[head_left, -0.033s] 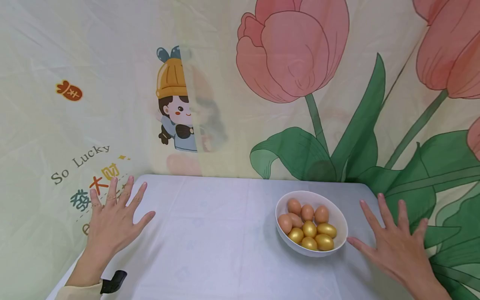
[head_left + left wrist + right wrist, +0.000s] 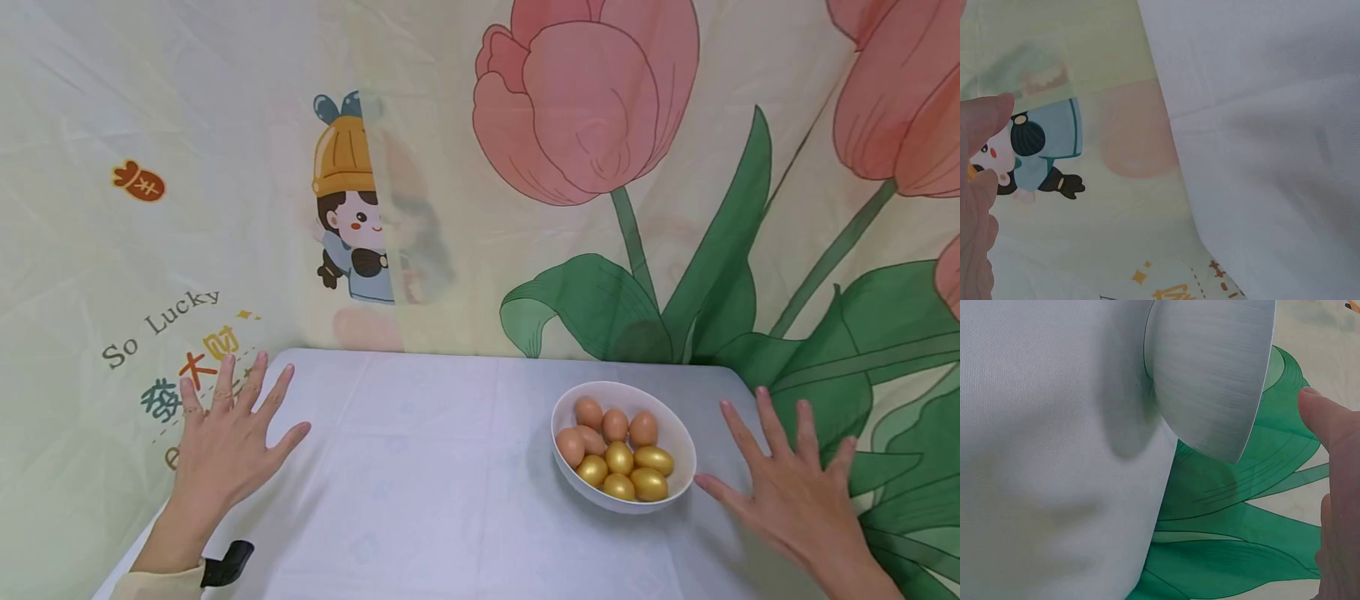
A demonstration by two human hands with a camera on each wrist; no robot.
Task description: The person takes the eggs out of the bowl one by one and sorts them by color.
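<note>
A white bowl stands on the right part of the table and holds several brown eggs at its back and several golden eggs at its front. Just right of the bowl, my right hand hovers with fingers spread and nothing in it; its thumb points at the rim. My left hand is raised over the table's left side, fingers also spread, holding nothing. In the right wrist view the bowl shows its outer side, apart from the thumb.
A white cloth covers the table. Behind it hangs a backdrop printed with pink tulips, green leaves and a cartoon figure. A black strap sits at my left wrist.
</note>
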